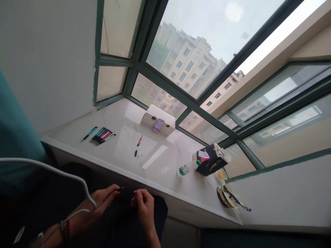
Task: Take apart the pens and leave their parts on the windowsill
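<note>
My left hand [104, 199] is in front of the sill edge, its thumb and fingers pinching a small black pen part [120, 188] with a pale pointed tip. Close by on the right, my right hand [145, 204] has its fingers curled together; whatever they may hold is hidden. Beyond the hands, a pink pen barrel [139, 140] lies on the white sill [108, 155]. Nearer me are a short black piece [136, 153], a thin rod and tiny bits. A row of several click pens [102, 136] lies to the left, with one blue pen [89, 134] apart from it.
An open white box [157, 120] stands against the window. To the right are a plastic bottle [188, 168], a dark blue carton [210, 160] and a round container [227, 196] with a strap. A white cable [64, 175] crosses over my left arm.
</note>
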`<state>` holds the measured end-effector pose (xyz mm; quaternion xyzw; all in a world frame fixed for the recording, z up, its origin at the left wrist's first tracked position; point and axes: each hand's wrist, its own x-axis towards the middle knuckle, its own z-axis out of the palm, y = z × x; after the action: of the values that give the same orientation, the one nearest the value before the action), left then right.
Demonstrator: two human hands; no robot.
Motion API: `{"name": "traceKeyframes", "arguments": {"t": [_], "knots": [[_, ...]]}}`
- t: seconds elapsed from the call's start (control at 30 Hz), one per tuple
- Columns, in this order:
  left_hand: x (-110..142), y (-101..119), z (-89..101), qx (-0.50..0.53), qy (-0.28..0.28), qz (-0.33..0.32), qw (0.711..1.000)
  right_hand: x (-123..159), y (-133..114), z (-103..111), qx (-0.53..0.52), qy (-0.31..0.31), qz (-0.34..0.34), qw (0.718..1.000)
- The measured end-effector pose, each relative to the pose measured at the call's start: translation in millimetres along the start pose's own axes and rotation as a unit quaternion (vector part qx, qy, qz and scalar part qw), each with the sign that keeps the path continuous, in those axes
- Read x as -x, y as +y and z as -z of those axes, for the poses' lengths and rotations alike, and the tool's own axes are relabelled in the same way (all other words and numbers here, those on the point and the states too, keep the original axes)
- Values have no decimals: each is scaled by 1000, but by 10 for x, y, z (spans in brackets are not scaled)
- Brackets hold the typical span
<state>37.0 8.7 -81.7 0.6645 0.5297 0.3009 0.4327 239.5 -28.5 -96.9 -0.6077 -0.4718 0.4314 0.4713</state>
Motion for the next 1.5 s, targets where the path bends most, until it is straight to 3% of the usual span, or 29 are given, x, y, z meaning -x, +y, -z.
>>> {"name": "traceKeyframes", "arguments": {"t": [0.1,0.23,0.37,0.57,0.63,0.8,1.07,1.27,1.5], "knots": [[-229,-103,45,84,-17,-5,996,-143,88,112,-4,15,-22,1000],[-733,-206,87,161,107,13,981,-543,174,328,131,24,-16,991],[-1244,-218,111,123,195,4,973,-1146,172,500,333,4,16,943],[-1685,-305,18,13,215,-22,976,-2193,150,489,511,-50,9,858],[-1782,-368,-45,10,196,-26,980,-2525,160,432,536,-66,5,842],[-2057,-419,-218,24,77,-75,994,-3183,237,241,562,-82,16,823],[-2608,-67,-774,129,-26,-214,968,-3693,464,1,617,-78,66,780],[-2774,-46,-1197,192,-92,-298,930,-3685,661,-4,572,-19,107,813],[-2759,-263,-1302,202,-143,-361,899,-3701,734,53,480,19,106,871]]}}
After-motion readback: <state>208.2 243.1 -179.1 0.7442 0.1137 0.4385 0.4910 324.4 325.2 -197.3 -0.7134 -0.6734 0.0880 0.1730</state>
